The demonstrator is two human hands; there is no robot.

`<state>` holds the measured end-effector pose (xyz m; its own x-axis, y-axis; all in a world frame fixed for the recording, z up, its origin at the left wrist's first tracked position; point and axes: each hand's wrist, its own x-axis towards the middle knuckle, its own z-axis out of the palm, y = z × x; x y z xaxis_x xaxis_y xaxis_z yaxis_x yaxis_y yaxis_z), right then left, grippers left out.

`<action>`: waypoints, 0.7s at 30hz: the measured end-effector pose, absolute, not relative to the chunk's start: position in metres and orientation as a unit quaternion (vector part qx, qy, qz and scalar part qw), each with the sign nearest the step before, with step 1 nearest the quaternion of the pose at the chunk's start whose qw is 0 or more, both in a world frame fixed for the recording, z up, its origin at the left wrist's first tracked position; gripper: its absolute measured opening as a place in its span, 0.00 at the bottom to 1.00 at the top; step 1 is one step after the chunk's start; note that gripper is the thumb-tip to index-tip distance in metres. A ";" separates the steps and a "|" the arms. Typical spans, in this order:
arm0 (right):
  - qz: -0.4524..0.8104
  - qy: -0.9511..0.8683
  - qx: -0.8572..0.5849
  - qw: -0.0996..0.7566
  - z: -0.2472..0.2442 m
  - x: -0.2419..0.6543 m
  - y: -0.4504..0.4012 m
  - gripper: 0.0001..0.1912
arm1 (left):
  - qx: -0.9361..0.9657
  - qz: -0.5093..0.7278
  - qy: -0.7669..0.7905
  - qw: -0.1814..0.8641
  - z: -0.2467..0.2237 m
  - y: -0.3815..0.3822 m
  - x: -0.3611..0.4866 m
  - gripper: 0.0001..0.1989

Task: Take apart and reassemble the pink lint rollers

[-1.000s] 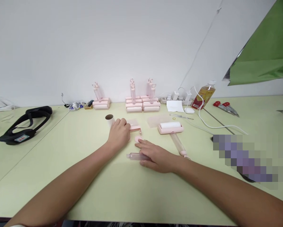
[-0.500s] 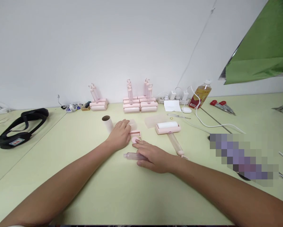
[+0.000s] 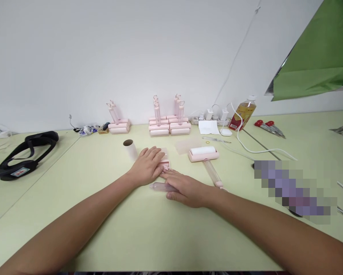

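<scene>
My left hand lies palm down with its fingers spread, partly over a small pink frame and a clear piece behind it. Beside it, my right hand rests flat, its fingertips at the frame's near side and close to my left hand. A clear tube handle lies under the fingers of my right hand, its other end hidden. Left of the hands stands a white cardboard tube. To the right lies a pink roller with a clear handle.
Several pink rollers stand along the wall. A black strap lies at left. At the back right are a power strip, a bottle, white cables and red-handled tools. A clear sheet lies mid-table.
My left hand has shifted slightly to the right and nearer, now covering more of the pink frame. My right hand has hardly moved.
</scene>
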<state>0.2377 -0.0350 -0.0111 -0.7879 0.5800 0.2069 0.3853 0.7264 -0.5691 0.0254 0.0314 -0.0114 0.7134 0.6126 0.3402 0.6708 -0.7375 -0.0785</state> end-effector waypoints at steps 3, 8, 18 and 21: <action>0.275 -0.901 -0.274 0.193 -0.012 0.240 -0.034 0.14 | -0.918 -0.141 -0.352 0.114 -0.015 0.032 0.027 0.22; 0.303 -0.880 -0.303 0.207 -0.016 0.243 -0.034 0.22 | -0.913 -0.124 -0.364 0.137 -0.019 0.037 0.027 0.23; 0.284 -0.864 -0.323 0.264 -0.015 0.242 -0.034 0.15 | -0.902 -0.119 -0.389 0.142 -0.020 0.049 0.032 0.24; 0.279 -0.857 -0.347 0.261 -0.018 0.242 -0.034 0.15 | -0.904 -0.118 -0.386 0.140 -0.017 0.052 0.033 0.25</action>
